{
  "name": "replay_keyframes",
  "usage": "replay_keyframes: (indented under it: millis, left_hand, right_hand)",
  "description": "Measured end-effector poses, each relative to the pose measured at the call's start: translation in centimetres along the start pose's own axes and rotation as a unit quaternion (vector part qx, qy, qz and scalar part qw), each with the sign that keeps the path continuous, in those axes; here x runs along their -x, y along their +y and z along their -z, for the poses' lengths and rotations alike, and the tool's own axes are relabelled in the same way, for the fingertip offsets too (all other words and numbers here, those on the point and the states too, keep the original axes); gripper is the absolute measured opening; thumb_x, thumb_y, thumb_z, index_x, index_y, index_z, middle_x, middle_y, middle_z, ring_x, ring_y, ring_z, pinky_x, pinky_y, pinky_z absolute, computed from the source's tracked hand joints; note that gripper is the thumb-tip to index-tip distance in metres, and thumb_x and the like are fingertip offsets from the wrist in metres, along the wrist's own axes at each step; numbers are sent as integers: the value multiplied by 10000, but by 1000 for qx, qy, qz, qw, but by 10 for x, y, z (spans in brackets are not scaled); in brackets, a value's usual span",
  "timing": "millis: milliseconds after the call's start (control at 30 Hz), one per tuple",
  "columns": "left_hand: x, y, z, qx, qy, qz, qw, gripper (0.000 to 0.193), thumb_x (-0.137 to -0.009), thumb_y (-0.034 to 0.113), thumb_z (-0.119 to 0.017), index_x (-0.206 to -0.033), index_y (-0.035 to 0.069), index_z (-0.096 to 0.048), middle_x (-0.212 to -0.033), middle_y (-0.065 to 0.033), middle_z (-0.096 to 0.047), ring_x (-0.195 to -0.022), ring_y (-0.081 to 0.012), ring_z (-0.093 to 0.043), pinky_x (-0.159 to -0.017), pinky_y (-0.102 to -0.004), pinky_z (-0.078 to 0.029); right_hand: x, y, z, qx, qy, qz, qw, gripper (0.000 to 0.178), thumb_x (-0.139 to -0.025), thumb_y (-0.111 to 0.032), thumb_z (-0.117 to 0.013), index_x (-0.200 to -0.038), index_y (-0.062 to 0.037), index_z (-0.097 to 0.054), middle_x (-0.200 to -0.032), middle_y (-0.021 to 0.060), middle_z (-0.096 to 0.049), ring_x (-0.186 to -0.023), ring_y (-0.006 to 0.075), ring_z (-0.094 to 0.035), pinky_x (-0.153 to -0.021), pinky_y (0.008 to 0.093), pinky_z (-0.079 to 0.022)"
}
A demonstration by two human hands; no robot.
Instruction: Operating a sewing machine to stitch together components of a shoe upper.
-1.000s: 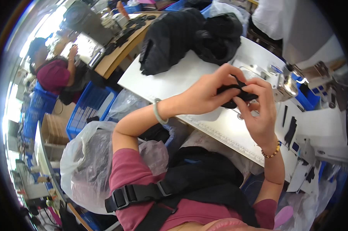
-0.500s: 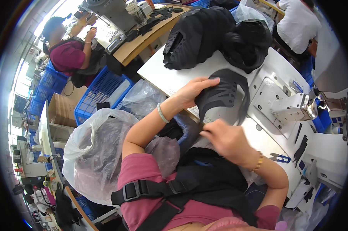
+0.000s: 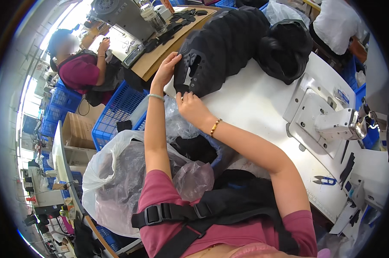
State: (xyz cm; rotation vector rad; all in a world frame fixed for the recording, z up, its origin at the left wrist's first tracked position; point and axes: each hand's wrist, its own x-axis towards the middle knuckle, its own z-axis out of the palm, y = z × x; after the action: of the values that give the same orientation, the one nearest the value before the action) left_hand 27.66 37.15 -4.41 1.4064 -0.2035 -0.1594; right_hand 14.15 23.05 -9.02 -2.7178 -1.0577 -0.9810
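A black shoe upper [image 3: 206,79] with eyelet holes and a cut-out opening stands at the near left end of a row of nested black uppers [image 3: 237,36] on the white table. My left hand [image 3: 165,70] reaches far forward, its thumb and fingers closed on the upper's left edge. Lower down, my right hand [image 3: 193,109] pinches the same piece at its bottom edge. The right fingertips are partly hidden against the black material. Right of the row rests a rounded bundle of black pieces [image 3: 285,53].
A white sewing machine [image 3: 332,124] is fixed at the table's right, with blue-handled thread snips [image 3: 325,180] and black strips [image 3: 347,165] nearby. A plastic bag [image 3: 117,180] and blue crate [image 3: 121,105] stand left. A co-worker [image 3: 80,71] sits beyond.
Both hands have moved forward and left with the upper, from the table's middle to the row's near end. The right hand has swung across from the right.
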Motion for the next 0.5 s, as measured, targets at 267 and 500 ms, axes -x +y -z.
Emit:
replay_keyframes:
  millis: [267, 500]
  left_hand:
    - [-61, 2, -27, -154, -16, -77, 985, 258, -930, 301, -586, -1077, 92, -551, -902, 10, -587, -852, -90, -533, -774, -250, -416]
    - [-52, 77, -141, -325, 190, -435, 818, 220, -881, 208, -636, -975, 9, -645, -903, -99, -671, -862, -166, -632, -758, -286, -490]
  right_hand:
    - [-22, 21, -10, 73, -149, -129, 978, 380, -807, -146, -529, -1106, 81, -588, -1023, 173, -603, -876, 255, -557, -768, 325, -454]
    - [39, 36, 29, -133, 99, 106, 980, 159, -797, -106, -520, -847, 25, -595, -967, 121, -568, -910, 254, -557, -850, 371, -445]
